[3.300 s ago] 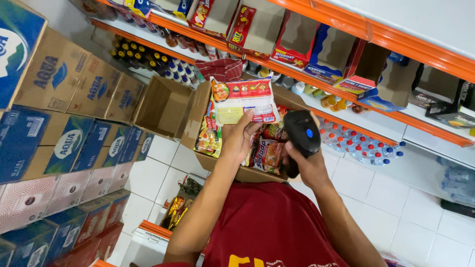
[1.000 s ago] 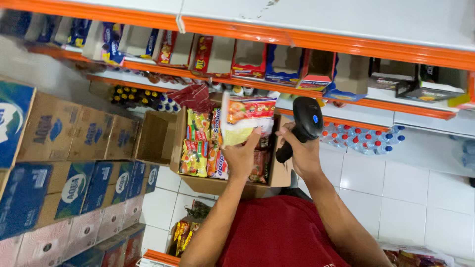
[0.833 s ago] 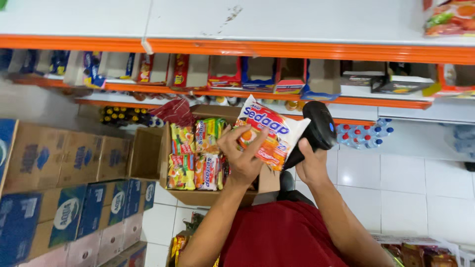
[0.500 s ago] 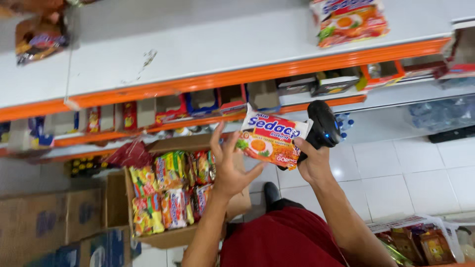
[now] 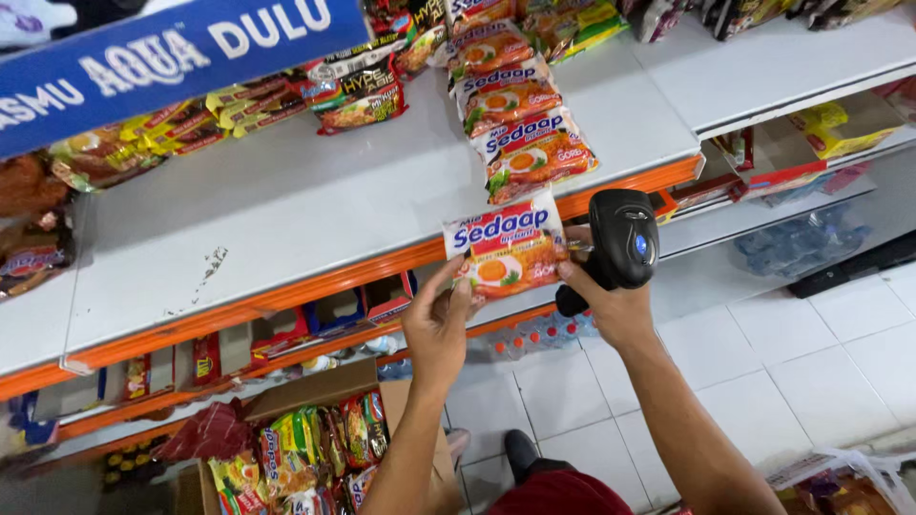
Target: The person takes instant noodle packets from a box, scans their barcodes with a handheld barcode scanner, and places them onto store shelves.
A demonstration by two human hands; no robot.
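Noodle packet [image 5: 509, 250]: flat instant-noodle pack, blue band above an orange lower half, was held up in front of the orange edge of the white shelf [image 5: 315, 210], printed face toward the camera.
Left hand [image 5: 439, 329]: gripped the packet's lower left corner between thumb and fingertips; remaining fingers curled loosely.
Right hand [image 5: 606, 300]: was closed around the grip of a black handheld scanner [image 5: 622, 240], with the fingertips also touching the packet's right edge.
Scanner: sat just right of the packet, touching or nearly touching it; blue spot on its back faced the camera.
Shelf stock: row of matching noodle packets [image 5: 520, 114] lay on the shelf, running far from the held one.
Near left, below: open cardboard box [image 5: 324, 386] holding mixed colourful packets.
Floor: white tiles [image 5: 811, 353] at right.
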